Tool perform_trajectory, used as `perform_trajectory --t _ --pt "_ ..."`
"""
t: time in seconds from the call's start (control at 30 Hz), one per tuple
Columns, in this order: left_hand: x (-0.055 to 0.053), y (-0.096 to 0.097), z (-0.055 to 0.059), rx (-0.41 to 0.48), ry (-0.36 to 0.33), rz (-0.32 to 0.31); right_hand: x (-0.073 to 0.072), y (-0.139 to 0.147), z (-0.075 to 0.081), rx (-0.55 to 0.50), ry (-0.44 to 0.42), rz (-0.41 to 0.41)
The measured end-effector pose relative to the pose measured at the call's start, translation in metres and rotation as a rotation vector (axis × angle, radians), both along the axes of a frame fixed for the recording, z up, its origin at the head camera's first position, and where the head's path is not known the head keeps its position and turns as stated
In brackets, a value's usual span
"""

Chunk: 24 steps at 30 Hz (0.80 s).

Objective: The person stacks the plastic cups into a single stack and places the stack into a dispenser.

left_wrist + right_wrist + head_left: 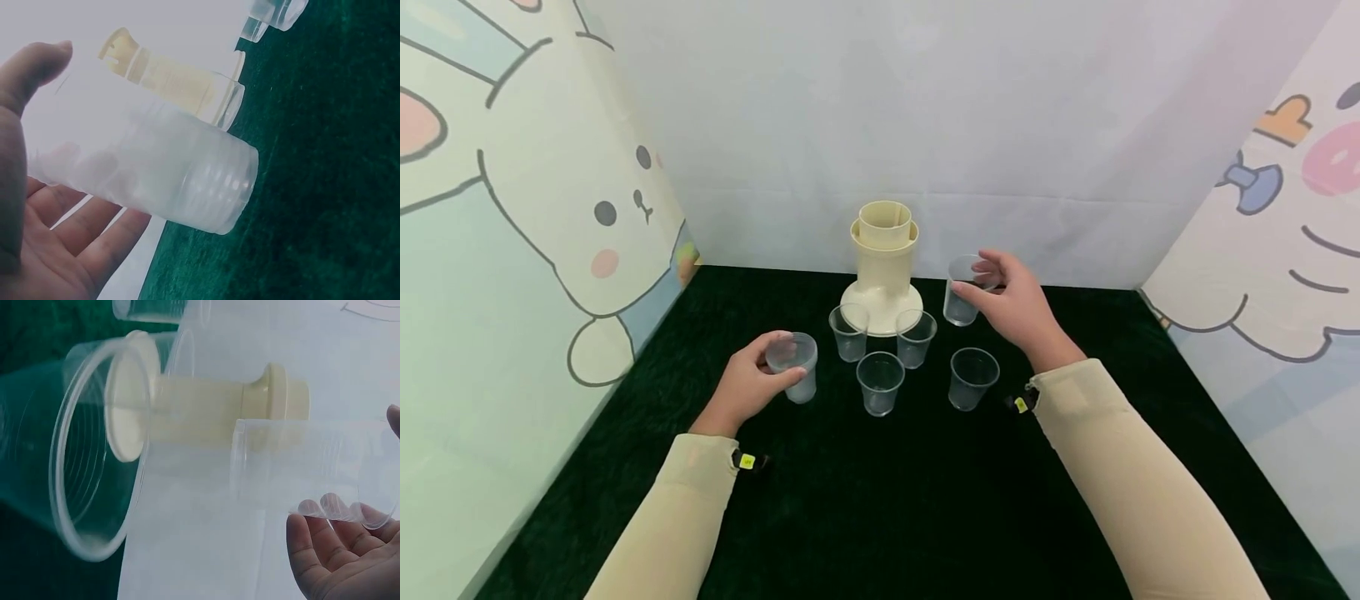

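On the left side, my left hand (747, 385) grips a small stack of nested clear plastic cups (181, 169), thumb on one side and fingers round the other. At the back right, my right hand (1017, 304) holds a single clear plastic cup (959, 310) between thumb and fingers, upright and mouth up. Its fingertips show through the cup wall in the right wrist view. Between the hands several more clear cups stand mouth up: a front middle cup (880, 383), two behind it, and a right cup (973, 379) just below my right hand.
A cream cup dispenser (883, 267) with a round base and an upright tube stands at the back middle, right behind the two rear cups. Dark green cloth (880, 500) covers the table. A white backdrop (880, 108) rises behind, with printed cartoon panels at both sides.
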State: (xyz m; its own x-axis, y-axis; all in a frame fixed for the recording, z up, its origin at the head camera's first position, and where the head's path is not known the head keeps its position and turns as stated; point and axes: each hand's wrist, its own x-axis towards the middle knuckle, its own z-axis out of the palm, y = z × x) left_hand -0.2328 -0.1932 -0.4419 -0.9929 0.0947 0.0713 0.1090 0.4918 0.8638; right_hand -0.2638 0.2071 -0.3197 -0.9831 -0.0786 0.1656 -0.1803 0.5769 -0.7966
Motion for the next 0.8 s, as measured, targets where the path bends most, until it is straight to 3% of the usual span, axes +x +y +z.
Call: perform_trajectory --t 0.47,0.8 --pt "0.0 0.001 0.002 -0.001 -0.004 0.007 -0.001 -0.051 -0.002 -0.042 -0.025 0.085" --pt "0.001 0.001 0.005 -0.011 -0.032 0.0 -0.005 -0.071 -0.001 -0.04 -0.039 0.121"
